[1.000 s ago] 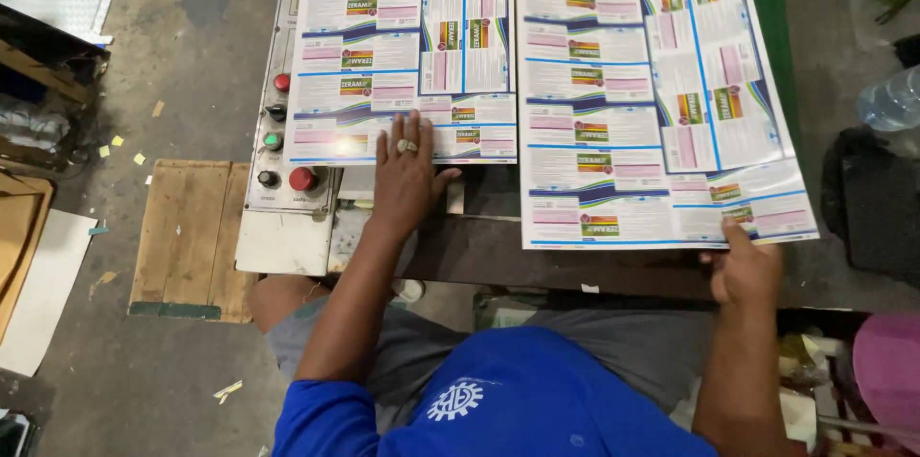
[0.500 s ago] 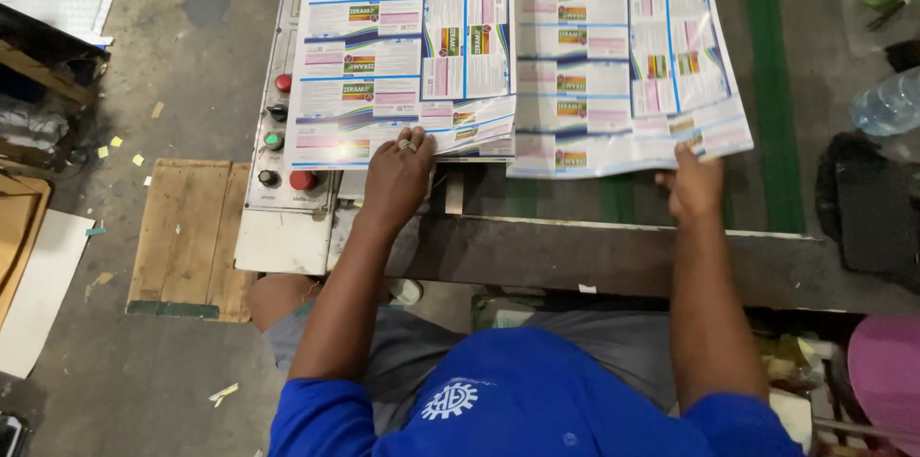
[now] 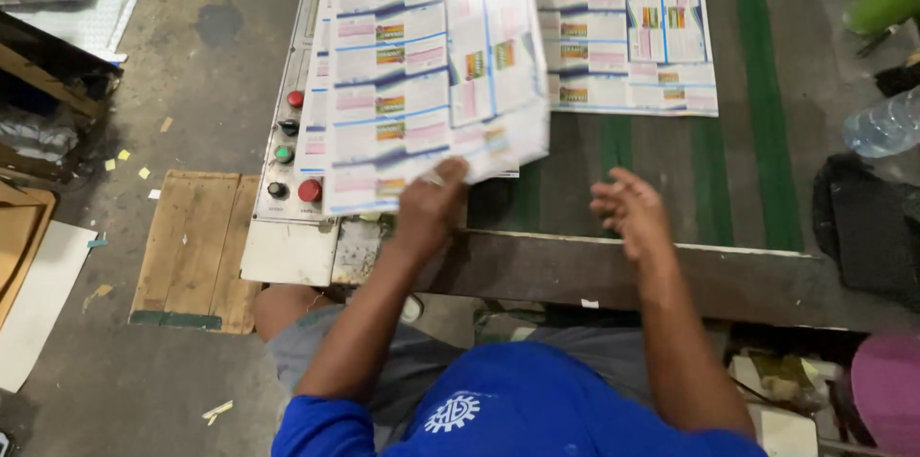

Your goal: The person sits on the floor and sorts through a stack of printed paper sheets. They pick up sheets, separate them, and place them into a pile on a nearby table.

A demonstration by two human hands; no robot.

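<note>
Dark green-striped machine table (image 3: 767, 131) under printed label sheets (image 3: 623, 35).

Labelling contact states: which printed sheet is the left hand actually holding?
The blurred printed sheet over the control panel, pinched at its lower edge by the left hand. The other sheet lies flat and untouched further right on the table.

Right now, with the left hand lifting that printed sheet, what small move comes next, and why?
Probably bring the right hand back to the lifted printed sheet. Only the left hand has a grip on its near edge, and the sheet is raised and bowed above the control panel, while the right hand hovers open over the green table, touching nothing.
</note>
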